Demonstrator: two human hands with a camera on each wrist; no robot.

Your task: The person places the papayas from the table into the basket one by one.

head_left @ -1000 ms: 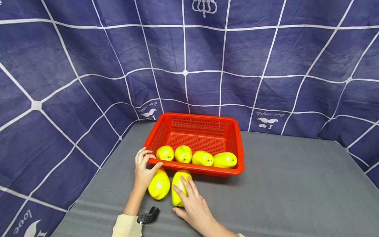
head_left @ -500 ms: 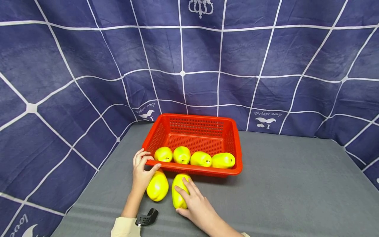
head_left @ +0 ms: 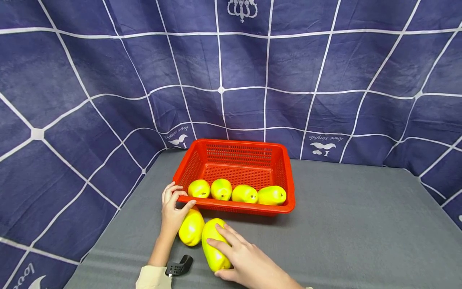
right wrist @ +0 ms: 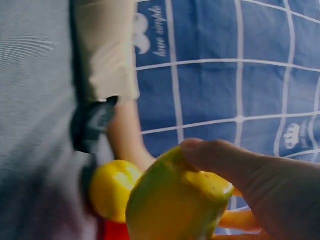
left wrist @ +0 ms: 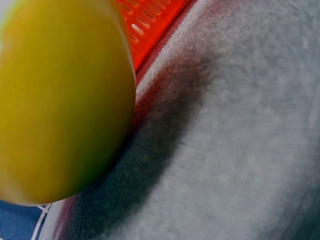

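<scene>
In the head view my right hand grips an oblong, smooth yellow-green fruit, thumb at its near end and fingers over its right side. The right wrist view shows the thumb pressed on that held fruit. My left hand holds the near left corner of a red perforated plastic basket, its fingers over the rim. Beneath that hand a second yellow fruit lies on the grey cloth. It fills the left side of the left wrist view, where the left hand itself is hidden. Several similar fruits line the basket's near side.
A black wrist device sits at the left forearm, by a cream sleeve. Grey cloth covers the table. A blue curtain with white lines hangs behind and to the left.
My right hand has closed round its fruit and drawn it nearer to me, its near end swinging slightly right. The left hand stays on the basket corner. The head view has shifted slightly.
</scene>
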